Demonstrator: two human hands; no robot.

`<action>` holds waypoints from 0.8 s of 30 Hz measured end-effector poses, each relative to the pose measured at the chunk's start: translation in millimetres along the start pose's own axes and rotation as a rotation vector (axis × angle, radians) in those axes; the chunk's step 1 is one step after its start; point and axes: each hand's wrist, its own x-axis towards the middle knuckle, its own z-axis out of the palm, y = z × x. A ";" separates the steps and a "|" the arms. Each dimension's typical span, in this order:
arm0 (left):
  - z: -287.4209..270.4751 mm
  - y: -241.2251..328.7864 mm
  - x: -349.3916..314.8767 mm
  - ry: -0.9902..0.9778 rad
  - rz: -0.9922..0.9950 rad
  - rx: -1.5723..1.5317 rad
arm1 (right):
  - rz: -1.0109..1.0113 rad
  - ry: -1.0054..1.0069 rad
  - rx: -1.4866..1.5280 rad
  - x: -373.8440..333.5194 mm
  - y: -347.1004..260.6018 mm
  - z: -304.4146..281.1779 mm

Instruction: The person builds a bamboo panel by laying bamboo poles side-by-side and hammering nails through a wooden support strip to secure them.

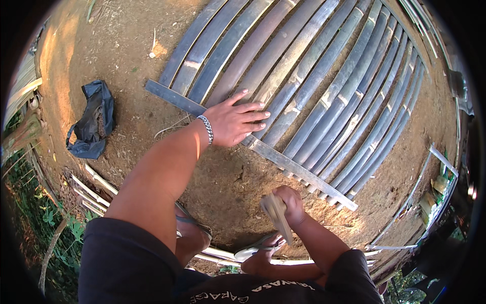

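A panel of split bamboo slats [298,71] lies on the dirt, its near ends resting across a flat crosspiece [304,167]. My left hand [234,121], with a chain bracelet at the wrist, presses flat on the slats beside that crosspiece, fingers spread. Part of the crosspiece is hidden under this hand. Closer to my body, my right hand [291,202] is wrapped round a wooden block [276,215]. The block is tilted and held off the panel, just short of the crosspiece's near side; the palm covers part of it.
A black plastic bag [93,119] sits crumpled on the ground at the left. Pale sticks [91,190] lie at the lower left. A metal-edged frame [430,197] stands at the right. My sandalled feet [258,248] are just below the working spot.
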 end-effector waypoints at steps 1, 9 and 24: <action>-1.9 0.7 2.4 -0.001 0.006 0.014 | -0.021 -0.012 -0.023 -1.0 0.4 0.5; 3.2 0.5 -3.6 0.013 -0.009 -0.011 | 0.252 -0.120 -0.038 7.0 -18.9 7.4; -3.7 0.8 0.7 0.009 -0.001 -0.012 | 0.143 0.046 -0.079 -11.2 1.4 10.4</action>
